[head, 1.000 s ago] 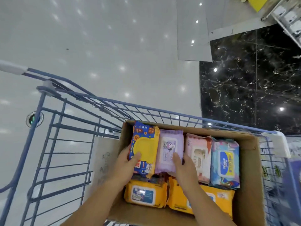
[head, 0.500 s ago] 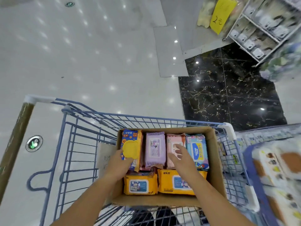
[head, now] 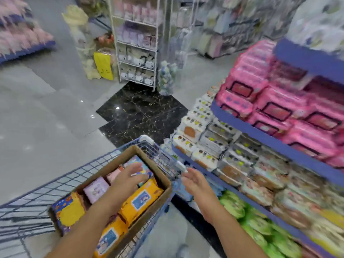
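A brown cardboard box (head: 160, 175) sits in a blue wire shopping cart (head: 55, 185) at the lower left. It holds several wet-wipe packs: a purple pack (head: 95, 189), orange packs (head: 141, 200), and a blue-and-yellow pack (head: 68, 213). My left hand (head: 128, 178) hovers over the packs at the box's far end with its fingers spread, holding nothing. My right hand (head: 193, 180) is outside the cart, past its right rim, fingers straight and empty, in front of the shelf (head: 247, 127). The view is blurred.
A blue store shelf at the right carries pink packs (head: 279, 101) above, white and orange packs (head: 210, 144) in the middle and green packs (head: 240, 207) low down. A white wire rack (head: 137, 45) stands at the back. Grey and black floor tiles (head: 141, 112) lie ahead.
The view has swung up and to the right, bringing the shelf into sight. Both hands have lifted off the packs; my right hand has moved out of the box toward the shelf.
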`<state>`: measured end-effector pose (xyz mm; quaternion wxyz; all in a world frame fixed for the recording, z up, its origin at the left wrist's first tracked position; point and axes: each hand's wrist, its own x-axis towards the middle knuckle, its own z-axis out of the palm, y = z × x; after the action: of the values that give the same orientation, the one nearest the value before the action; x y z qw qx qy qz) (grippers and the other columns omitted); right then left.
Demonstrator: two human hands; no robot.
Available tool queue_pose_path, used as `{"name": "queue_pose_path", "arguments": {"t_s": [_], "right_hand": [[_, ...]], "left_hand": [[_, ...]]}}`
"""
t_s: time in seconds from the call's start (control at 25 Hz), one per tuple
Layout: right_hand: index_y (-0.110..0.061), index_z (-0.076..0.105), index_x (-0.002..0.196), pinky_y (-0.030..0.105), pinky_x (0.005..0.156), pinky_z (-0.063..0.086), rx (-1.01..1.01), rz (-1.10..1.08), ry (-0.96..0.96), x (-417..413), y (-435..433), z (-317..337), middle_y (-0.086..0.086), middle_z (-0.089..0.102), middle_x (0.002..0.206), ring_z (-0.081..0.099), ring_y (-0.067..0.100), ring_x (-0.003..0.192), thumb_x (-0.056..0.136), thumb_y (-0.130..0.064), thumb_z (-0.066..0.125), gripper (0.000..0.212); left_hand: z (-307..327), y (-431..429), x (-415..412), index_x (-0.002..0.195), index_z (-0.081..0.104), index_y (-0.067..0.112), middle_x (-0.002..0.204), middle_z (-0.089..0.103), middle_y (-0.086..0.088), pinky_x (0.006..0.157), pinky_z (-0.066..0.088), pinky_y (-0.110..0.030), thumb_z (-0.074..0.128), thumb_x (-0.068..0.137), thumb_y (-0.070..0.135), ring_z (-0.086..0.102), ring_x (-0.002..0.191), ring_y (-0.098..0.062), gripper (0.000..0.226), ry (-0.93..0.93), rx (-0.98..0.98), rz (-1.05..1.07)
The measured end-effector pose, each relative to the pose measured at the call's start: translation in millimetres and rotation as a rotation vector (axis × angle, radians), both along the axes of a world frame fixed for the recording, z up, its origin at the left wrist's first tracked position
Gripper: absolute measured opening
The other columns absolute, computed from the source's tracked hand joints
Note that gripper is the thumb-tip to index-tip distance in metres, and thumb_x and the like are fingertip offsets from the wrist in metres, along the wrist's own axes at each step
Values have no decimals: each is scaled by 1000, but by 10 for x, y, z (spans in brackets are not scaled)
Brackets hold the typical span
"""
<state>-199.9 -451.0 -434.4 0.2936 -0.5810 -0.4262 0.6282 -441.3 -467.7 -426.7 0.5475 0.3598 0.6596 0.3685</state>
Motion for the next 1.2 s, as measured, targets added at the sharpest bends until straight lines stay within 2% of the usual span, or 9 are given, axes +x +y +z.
{"name": "queue_pose_path", "arguments": {"t_s": [0.12, 0.32, 0.4, 0.52, 0.68, 0.76, 0.92, 1.04, 1.2], "right_hand": [[-32, 49, 130, 32, 101, 48, 105, -198, 42, 807, -374, 309, -8, 60, 133, 59, -2, 112, 100, -23, 62, 34], [-32, 48, 139, 42, 110, 45, 208, -457, 60, 2281, -1088, 497, -15, 59, 133, 57, 3, 121, 97, -31, 64, 45], [-33, 48, 139, 41, 110, 46, 223, -532, 61, 2945, -1447, 494, -16, 60, 134, 56, 4, 123, 97, -31, 65, 45], [-36, 45, 139, 38, 109, 45, 241, -629, 28, 4002, -2075, 459, -18, 59, 135, 55, 3, 126, 97, -33, 64, 46], [-33, 46, 139, 32, 101, 46, 234, -811, 10, 5230, -2815, 461, -13, 57, 136, 55, 3, 122, 99, -26, 63, 44], [-34, 48, 136, 27, 97, 47, 250, -916, 4, 5787, -3169, 454, -12, 58, 136, 56, 1, 121, 97, -28, 64, 43], [-35, 48, 140, 36, 106, 47, 235, -1092, -1, 6809, -3754, 369, -11, 58, 139, 56, 8, 127, 94, -33, 68, 50], [-28, 46, 145, 28, 99, 48, 220, -1196, -32, 7564, -4098, 352, -9, 58, 141, 56, 8, 127, 86, -42, 74, 67], [-29, 47, 143, 34, 105, 47, 221, -1341, -72, 8584, -4460, 379, -9, 60, 137, 56, 10, 128, 78, -45, 69, 71]], "left_hand": [[296, 96, 802, 134, 58, 31, 138, 58, 14, 111, 41, -39, 70, 95, 21, 53, 130, -11, 42, -53, 74, -228], [578, -46, 2372, 143, 52, 33, 145, 54, 11, 105, 43, -39, 71, 96, 28, 51, 136, -16, 51, -53, 163, -503], [639, -220, 3113, 140, 53, 37, 146, 54, 13, 107, 44, -41, 75, 90, 38, 51, 137, -15, 55, -54, 176, -587], [707, -513, 4311, 142, 53, 36, 142, 58, 16, 107, 45, -40, 76, 70, 50, 53, 135, -13, 77, -61, 197, -734], [788, -798, 5695, 141, 55, 36, 140, 60, 16, 109, 45, -41, 80, 81, 42, 56, 131, -11, 65, -104, 195, -888], [763, -944, 6368, 137, 58, 39, 141, 60, 16, 110, 45, -43, 80, 77, 46, 56, 132, -11, 64, -115, 191, -971], [634, -1225, 7747, 133, 56, 47, 141, 58, 21, 115, 40, -46, 77, 84, 40, 54, 134, -10, 53, -135, 148, -1162], [527, -1453, 8798, 134, 55, 43, 139, 57, 22, 113, 41, -42, 77, 73, 48, 53, 133, -6, 64, -147, 137, -1290], [401, -1734, 10165, 133, 57, 45, 141, 57, 23, 117, 38, -45, 76, 68, 51, 52, 134, -6, 68, -159, 77, -1457]]}}
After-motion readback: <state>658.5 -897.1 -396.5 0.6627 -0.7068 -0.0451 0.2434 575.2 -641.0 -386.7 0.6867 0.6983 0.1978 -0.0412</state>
